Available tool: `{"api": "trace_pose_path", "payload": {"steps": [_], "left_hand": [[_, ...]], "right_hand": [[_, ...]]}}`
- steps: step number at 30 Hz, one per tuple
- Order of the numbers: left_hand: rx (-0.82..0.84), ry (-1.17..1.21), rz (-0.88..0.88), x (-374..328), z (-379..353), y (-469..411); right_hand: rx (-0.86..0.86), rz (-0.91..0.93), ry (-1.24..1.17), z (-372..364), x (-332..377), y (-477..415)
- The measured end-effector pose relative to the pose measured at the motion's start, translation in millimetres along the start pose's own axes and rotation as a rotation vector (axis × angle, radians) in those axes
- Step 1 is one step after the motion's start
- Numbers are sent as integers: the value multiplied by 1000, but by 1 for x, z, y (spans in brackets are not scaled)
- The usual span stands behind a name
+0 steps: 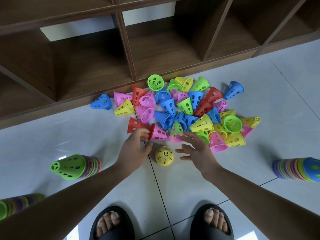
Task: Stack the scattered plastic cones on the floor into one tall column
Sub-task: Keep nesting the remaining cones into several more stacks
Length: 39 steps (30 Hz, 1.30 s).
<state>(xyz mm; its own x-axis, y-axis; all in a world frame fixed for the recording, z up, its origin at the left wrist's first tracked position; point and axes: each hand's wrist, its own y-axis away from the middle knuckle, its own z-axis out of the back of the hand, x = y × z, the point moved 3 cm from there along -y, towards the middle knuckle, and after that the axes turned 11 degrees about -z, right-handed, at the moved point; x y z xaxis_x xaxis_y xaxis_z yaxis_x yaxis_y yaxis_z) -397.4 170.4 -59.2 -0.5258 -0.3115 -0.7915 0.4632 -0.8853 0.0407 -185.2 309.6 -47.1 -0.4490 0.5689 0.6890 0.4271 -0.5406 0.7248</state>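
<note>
**A:** What is the left hand (136, 144) doing?

**B:** Its fingers (144, 134) are curling at the wide rim of a pink cone (159, 134), which is lying on its side at the near edge of the pile. The thumb is sitting apart below, so I cannot tell whether it is actually pinching the rim.

**A:** And the right hand (195, 149)?

**B:** It is hovering with fingers spread, holding nothing. The fingertips are reaching toward a green cone (176, 127) that is standing just beside the pink one.

**A:** Where are the others lying?

**B:** The pile of cones (190, 108) is sprawling over the floor (173, 184) toward its far edge, against the foot of the shelf (155, 49). A yellow cone (164, 155) is standing upright between the two hands. A green-topped stack (74, 167) is standing toward the floor's left side and a blue-topped stack (297, 168) toward its right.

**A:** Which step is this, then?

**B:** I judge the person is picking the next loose cones, with much of the pile waiting. The next move is calling for a firm grip on the rim. After that the pink cone is needing to be turned wide end down and lowered squarely over a cone that is standing upright.
</note>
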Motion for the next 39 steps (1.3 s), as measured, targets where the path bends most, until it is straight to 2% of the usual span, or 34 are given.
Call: {"api": "trace_pose_path", "payload": {"steps": [5, 13, 19, 24, 28, 35, 39], "left_hand": [[41, 6, 36, 3, -2, -24], [0, 41, 83, 6, 7, -18], [-135, 145, 143, -1, 31, -2], [-327, 255, 134, -12, 61, 3], [-378, 381, 91, -28, 72, 3], [-147, 493, 92, -49, 32, 11], [-35, 426, 106, -45, 5, 18]], "right_hand": [[6, -1, -16, 3, 5, -2], [-175, 86, 110, 8, 13, 19], [-317, 199, 226, 19, 21, 45], [-398, 250, 156, 30, 33, 60], [-304, 261, -27, 37, 38, 61], [68, 60, -396, 30, 34, 56], [154, 73, -309, 20, 27, 55]]}}
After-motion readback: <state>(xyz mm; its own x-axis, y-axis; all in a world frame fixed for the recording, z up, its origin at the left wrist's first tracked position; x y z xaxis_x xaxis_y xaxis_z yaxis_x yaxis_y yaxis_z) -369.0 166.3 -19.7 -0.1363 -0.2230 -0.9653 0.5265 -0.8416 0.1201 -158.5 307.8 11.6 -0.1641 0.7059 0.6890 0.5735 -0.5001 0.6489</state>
